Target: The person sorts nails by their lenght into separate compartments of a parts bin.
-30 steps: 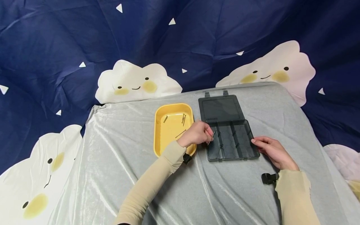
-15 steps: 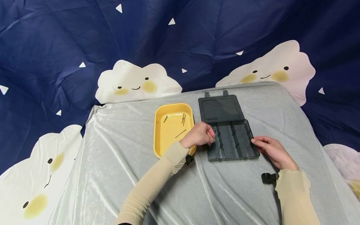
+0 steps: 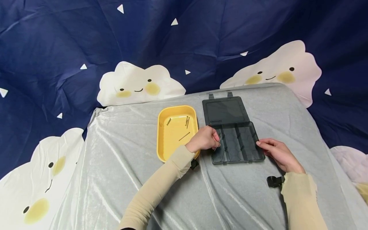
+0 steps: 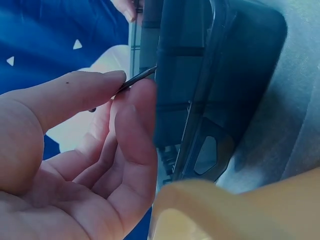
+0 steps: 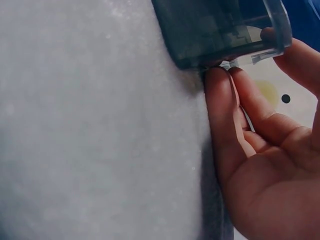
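Observation:
A dark, thin metal screw [image 4: 137, 79] is pinched between the thumb and fingertips of my left hand [image 3: 203, 139]. That hand hovers over the left compartment of a smoky grey, see-through compartment box [image 3: 233, 153]. Inside that compartment lies another screw [image 3: 223, 154]. My right hand [image 3: 280, 154] grips the box's right side. In the right wrist view its thumb touches the rim of the box [image 5: 215, 35], with the fingers against the lower edge. The box lid [image 3: 225, 110] lies folded back.
Left of the box stands a yellow tray [image 3: 159, 140], partly behind my left forearm, with several screws [image 3: 184, 136] inside. Grey velvety cloth [image 3: 115, 153] covers the table. A dark blue curtain [image 3: 201, 32] with clouds hangs behind.
My left hand has shifted slightly right with the screw, further over the left compartment. The right hand and the box have stayed in place.

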Demonstrator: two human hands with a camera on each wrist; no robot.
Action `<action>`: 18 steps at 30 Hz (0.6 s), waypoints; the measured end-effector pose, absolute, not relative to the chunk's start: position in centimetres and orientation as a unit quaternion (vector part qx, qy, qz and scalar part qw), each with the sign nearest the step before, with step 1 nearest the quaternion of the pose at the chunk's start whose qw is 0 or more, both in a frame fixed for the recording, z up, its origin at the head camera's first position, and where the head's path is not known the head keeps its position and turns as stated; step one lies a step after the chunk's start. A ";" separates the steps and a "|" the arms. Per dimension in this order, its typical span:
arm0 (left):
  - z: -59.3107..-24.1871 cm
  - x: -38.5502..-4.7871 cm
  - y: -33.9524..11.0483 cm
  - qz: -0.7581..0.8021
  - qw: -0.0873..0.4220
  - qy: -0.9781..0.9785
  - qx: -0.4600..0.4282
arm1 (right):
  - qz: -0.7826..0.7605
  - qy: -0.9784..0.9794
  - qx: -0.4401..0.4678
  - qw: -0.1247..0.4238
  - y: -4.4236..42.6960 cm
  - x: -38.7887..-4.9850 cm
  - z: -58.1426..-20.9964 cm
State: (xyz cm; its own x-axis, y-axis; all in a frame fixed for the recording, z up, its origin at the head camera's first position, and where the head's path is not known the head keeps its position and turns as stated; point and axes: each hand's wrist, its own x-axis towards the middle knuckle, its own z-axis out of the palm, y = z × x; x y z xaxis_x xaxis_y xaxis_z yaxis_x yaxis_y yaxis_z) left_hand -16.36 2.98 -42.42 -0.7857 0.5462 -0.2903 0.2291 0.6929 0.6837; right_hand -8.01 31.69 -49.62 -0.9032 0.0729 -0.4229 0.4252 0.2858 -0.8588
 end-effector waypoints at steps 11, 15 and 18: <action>-42.6 -16.3 3.0 0.308 0.228 0.899 0.213 | -0.579 0.785 0.160 0.154 31.6 -8.1 -49.6; -42.4 -16.5 2.9 0.312 0.226 0.899 0.209 | -0.580 0.783 0.162 0.152 31.6 -8.0 -49.5; -42.1 -16.6 2.8 0.318 0.224 0.897 0.209 | -0.582 0.782 0.162 0.152 31.6 -8.0 -49.5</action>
State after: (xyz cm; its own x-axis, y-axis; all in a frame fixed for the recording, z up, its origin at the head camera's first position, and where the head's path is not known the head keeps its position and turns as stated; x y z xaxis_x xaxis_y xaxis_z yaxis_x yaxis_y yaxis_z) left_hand -16.61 2.77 -42.09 -0.8122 0.5173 -0.2697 0.2321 0.7107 0.6642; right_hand -7.99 31.64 -49.49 -0.9014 0.0768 -0.4261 0.4302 0.2702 -0.8613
